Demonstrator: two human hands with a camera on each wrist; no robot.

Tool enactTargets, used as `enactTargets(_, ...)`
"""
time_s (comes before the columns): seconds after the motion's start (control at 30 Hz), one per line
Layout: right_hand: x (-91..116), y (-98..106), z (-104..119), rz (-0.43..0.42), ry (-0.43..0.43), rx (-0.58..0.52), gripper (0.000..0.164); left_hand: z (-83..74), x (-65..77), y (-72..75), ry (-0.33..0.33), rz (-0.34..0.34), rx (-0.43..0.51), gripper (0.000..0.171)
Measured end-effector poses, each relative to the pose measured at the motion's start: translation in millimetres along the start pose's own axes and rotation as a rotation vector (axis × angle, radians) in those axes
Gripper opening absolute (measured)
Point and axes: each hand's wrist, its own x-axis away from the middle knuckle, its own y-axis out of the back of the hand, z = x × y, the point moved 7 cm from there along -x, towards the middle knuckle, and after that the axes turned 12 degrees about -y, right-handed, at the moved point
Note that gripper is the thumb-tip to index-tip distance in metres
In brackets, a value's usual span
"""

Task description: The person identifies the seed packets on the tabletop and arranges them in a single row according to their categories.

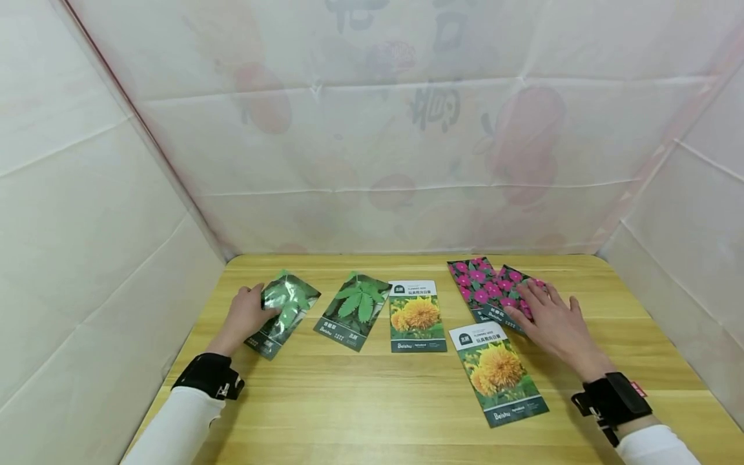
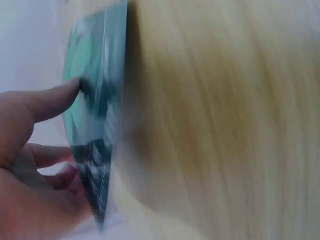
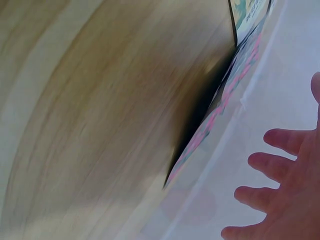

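My left hand (image 1: 245, 314) pinches a seed packet (image 1: 289, 303) with green leaves on it at the left of the table, tilted and shiny. In the left wrist view the thumb (image 2: 55, 101) lies on the packet's front, with fingers behind it. On the right, my right hand (image 1: 558, 326) is spread over a pink-flower seed packet (image 1: 509, 290), covering part of it. This packet overlaps another pink-flower packet (image 1: 473, 278). The right wrist view shows the right hand's fingers (image 3: 274, 166) apart and extended, with nothing gripped.
Between the hands lie a second green-leaf packet (image 1: 356, 303) and a yellow-flower packet (image 1: 420, 316), touching at the top corner. Another yellow-flower packet (image 1: 496, 371) lies nearer the front, beside the right hand. White sheeting (image 1: 372, 161) encloses the wooden table (image 1: 337, 407) at the back and sides.
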Motion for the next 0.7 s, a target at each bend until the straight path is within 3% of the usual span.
enactTargets(0.17,0.2,1.0,4.0,-0.015,0.009,0.000,0.080,6.7,7.8,8.4,0.025,-0.018,0.214,0.048)
enactTargets(0.37,1.6,5.6,16.1,-0.085,0.059,-0.009,0.073,3.1,17.3,14.4,0.083,-0.005,0.468,0.045)
enactTargets(0.7,7.5,8.1,51.0,-0.071,0.141,-0.095,0.066,-28.2,19.0,18.7,0.115,-0.097,0.601,0.047)
